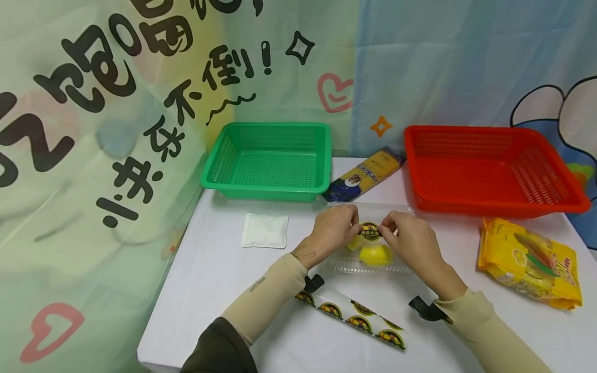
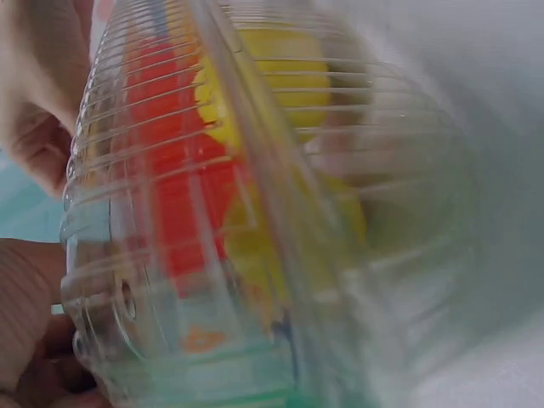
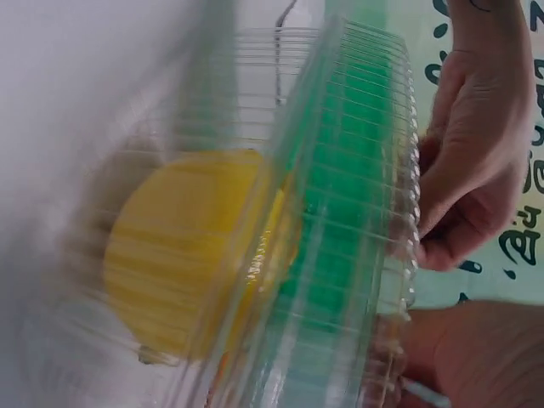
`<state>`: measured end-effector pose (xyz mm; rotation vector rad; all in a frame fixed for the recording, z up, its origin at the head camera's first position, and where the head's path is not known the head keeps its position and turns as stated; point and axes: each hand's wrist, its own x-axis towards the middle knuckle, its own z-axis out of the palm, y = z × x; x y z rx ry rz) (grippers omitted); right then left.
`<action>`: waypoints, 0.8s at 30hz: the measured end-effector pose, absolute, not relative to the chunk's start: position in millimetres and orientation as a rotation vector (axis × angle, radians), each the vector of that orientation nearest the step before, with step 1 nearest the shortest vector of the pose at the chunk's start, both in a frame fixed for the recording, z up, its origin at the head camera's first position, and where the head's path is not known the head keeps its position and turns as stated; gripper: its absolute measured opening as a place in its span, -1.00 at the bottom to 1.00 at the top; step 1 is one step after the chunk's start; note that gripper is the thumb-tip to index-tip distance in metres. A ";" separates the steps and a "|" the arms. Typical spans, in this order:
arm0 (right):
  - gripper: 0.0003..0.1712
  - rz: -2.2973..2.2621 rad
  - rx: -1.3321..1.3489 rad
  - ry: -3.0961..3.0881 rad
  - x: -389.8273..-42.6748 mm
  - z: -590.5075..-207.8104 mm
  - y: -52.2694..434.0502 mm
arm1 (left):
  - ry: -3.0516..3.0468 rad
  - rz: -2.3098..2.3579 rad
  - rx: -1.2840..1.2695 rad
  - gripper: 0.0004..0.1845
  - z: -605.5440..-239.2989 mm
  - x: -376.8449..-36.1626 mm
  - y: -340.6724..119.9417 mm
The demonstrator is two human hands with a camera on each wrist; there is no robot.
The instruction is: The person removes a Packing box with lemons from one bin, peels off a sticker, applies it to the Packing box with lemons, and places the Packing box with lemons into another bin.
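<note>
A: status on hands? where's the box?

B: centre of head view, a bit right; clear ribbed plastic clamshell box [image 1: 368, 259] flat on the white table [image 1: 219, 280] w/ round yellow fruit [image 1: 375, 255] inside. Left hand [image 1: 332, 228] and right hand [image 1: 410, 239] both at the lid's far edge, fingers curled, pinching a round black-and-yellow sticker [image 1: 370, 231] from either side; sticker sits on top of the lid, prob. a seal bridging the closure, which would explain two hands on it. Can't tell if it's fully stuck down.

A: wrist cams help?

B: not much; both blurred. Left wrist view: box wall fills the frame, fruit [image 2: 280, 76] upper middle. Right wrist view: fruit [image 3: 187, 255] left of centre, the other hand [image 3: 476, 144] upper right, fingers bent over the ribbed rim [image 3: 399, 212]; grip on the sticker itself not visible there.

A: surroundings?

B: strip of the same round labels on backing [image 1: 354, 317] lower centre, just in front of the box, within easy reach of both wrists; white flat sachet [image 1: 264, 230] left of the hands; green plastic mesh basket [image 1: 270, 158] upper centre-left, red plastic mesh basket [image 1: 489, 168] upper right; dark-blue-and-yellow long pasta pack [image 1: 364, 173] lying between the baskets; yellow snack bag [image 1: 531, 261] at right edge.

A: anything blocking?

B: nothing between hands and box; pasta pack near the box's far side but apart; label strip near the forearms, not touching the box as far as I can see.
</note>
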<state>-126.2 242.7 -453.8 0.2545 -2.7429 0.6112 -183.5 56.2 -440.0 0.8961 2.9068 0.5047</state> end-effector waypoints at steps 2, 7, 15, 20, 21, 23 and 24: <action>-0.93 0.595 0.405 -2.668 -124.8 -456.1 241.5 | 2.951 0.420 1.075 -0.89 -441.8 -182.1 54.8; -0.78 0.531 0.654 -2.595 -118.7 -461.1 239.7 | 2.919 0.126 1.416 -0.69 -447.8 -177.1 50.7; -0.64 0.414 0.712 -2.694 -103.1 -460.0 239.7 | 2.795 -0.082 1.482 -0.47 -449.8 -167.9 37.4; -0.60 0.442 0.750 -2.726 -96.4 -459.1 241.2 | 2.733 -0.026 1.476 -0.48 -448.3 -165.7 31.5; -0.60 0.447 0.756 -2.727 -95.4 -459.5 242.2 | 2.719 -0.010 1.475 -0.48 -447.8 -165.2 30.7; -0.60 0.450 0.764 -2.720 -94.4 -460.8 245.0 | 2.698 0.004 1.467 -0.49 -447.1 -164.3 29.2; -0.60 0.452 0.768 -2.712 -94.1 -461.7 246.7 | 2.694 0.002 1.465 -0.49 -446.9 -163.8 28.5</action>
